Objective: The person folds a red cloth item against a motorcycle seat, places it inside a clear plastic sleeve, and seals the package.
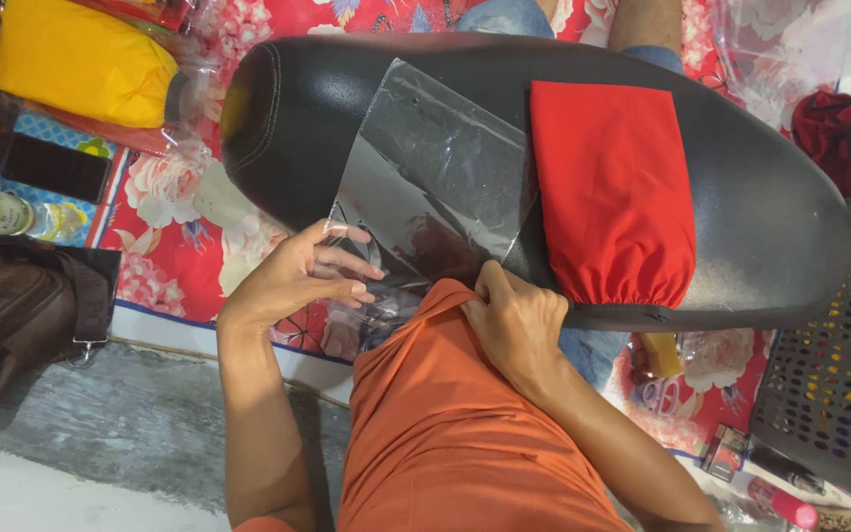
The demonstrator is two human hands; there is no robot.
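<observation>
Obs. 1: My left hand (312, 271) has its fingers pinched together on the near open edge of a clear plastic bag (435, 172). The bag lies flat across a black padded seat (760, 227), its far end toward the top of the view, its near mouth hanging just over the seat's front edge.

Obs. 2: My right hand (516, 325) is closed, fingers curled tight on the front end of an orange folded cloth (445, 424). The cloth runs from my lap up to the bag's mouth; its leading edge touches the plastic there. I cannot tell whether any of it is already inside the bag.

Obs. 3: 1 red folded cloth (615, 192) lies on the seat just beside the bag, on its right, gathered hem toward me. It touches neither hand.

Surroundings: a yellow packed bundle (81, 59) in clear wrap sits at upper left on a red floral mat (174, 241). A dark phone (56, 167) and a plastic bottle (2, 212) lie left of the seat, with a brown bag (12, 315) below them. A dark perforated basket (839, 374) stands at right.
</observation>
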